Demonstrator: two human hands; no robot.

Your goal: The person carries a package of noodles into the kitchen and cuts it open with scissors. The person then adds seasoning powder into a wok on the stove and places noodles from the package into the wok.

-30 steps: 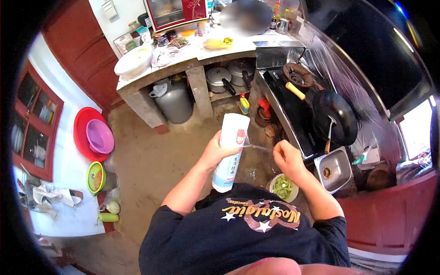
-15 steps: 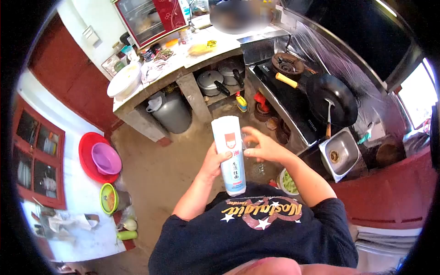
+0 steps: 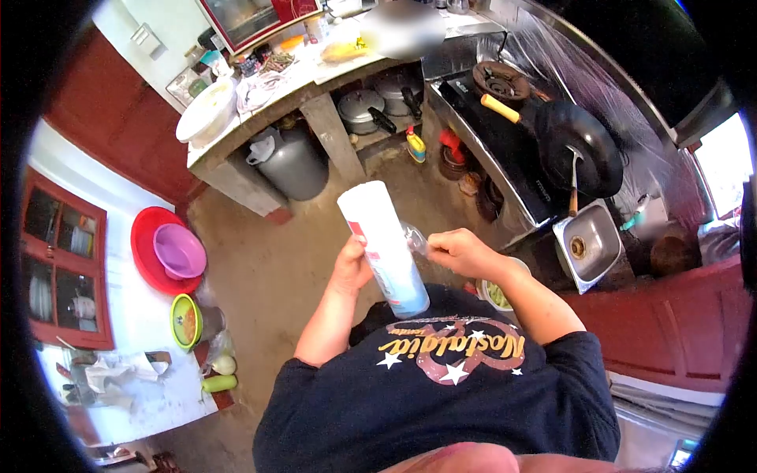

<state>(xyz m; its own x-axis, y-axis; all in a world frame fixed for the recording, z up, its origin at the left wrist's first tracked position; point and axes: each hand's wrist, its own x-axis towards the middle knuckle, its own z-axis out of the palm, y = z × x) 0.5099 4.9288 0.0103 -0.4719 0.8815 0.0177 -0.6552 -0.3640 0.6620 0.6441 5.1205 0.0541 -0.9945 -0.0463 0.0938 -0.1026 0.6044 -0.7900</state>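
A tall white and pale-blue pack of dried noodles [image 3: 385, 248] stands tilted in front of my dark T-shirt, its top leaning left. My left hand [image 3: 352, 266] is wrapped round its left side, with the thumb on the printed front. On the other side, my right hand [image 3: 461, 252] is closed in a pinch on a piece of clear plastic wrapper [image 3: 414, 236] that sticks out from the pack. Whether that plastic is still joined to the pack is hard to see.
Ahead, a counter [image 3: 327, 75] carries a white basin [image 3: 209, 114] and food. To the right are a wok [image 3: 579, 150] on the stove, a steel sink [image 3: 590, 244] and a bowl of cut greens [image 3: 498, 296]. Red and purple basins [image 3: 180, 251] lie at the left wall.
My right hand has gone from spread fingers beside the pack to pinching clear plastic pulled out at its side. The pack has turned and tilts further left, its printed front now partly hidden.
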